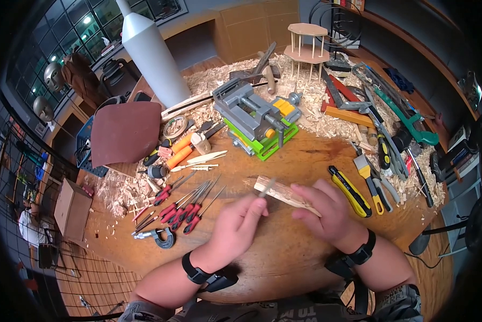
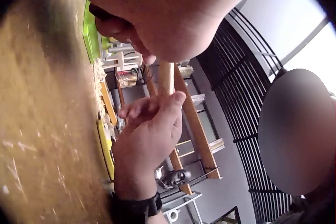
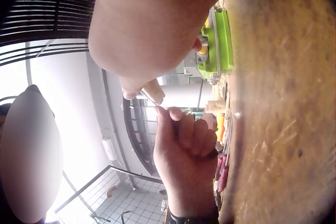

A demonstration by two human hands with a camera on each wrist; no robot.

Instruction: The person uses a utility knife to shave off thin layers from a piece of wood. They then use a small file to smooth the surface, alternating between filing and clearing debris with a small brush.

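Note:
My right hand (image 1: 327, 212) holds a short, pale strip of wood (image 1: 284, 196) between thumb and fingers, its far end pointing up and left over the table. My left hand (image 1: 238, 231) is curled in a fist, thumb on top, round a thin grey tool (image 1: 268, 187) that crosses the wood's far end. Most of that tool is hidden in the fist; I cannot tell its kind. In the right wrist view, the left hand (image 3: 186, 145) is right at the end of the wood (image 3: 154, 91). The left wrist view shows the right hand (image 2: 149, 134) gripping the wood (image 2: 166, 78) from below.
Red-handled files (image 1: 179, 212) and a micrometer (image 1: 158, 237) lie left of the hands. A green-based vise (image 1: 257, 121) stands ahead among wood shavings (image 1: 316, 118). To the right lie a yellow utility knife (image 1: 350, 191), a brush (image 1: 364, 167), pliers and a green-handled saw (image 1: 407, 118).

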